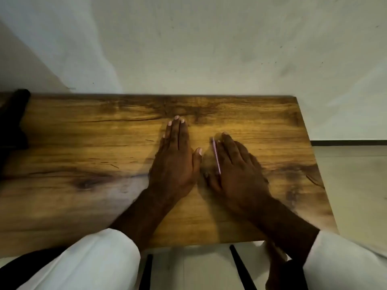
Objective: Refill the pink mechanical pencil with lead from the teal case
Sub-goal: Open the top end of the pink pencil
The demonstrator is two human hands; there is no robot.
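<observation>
My left hand (176,158) lies flat, palm down, on the wooden table (83,143), fingers together and pointing away from me. Just to its right is my right hand (236,164), blurred, also palm down with fingers stretched out. The pink mechanical pencil (216,156) runs along the inner edge of its forefinger. The pencil's near end is tucked in the crook between thumb and forefinger. The teal case is nowhere in sight; I cannot tell whether a hand hides it.
A dark object (14,118) sits at the table's far left corner. A pale wall (188,49) rises directly behind the table. The table's right edge (314,164) drops to a light floor. My white-clad knees and black table legs (240,266) show below the near edge.
</observation>
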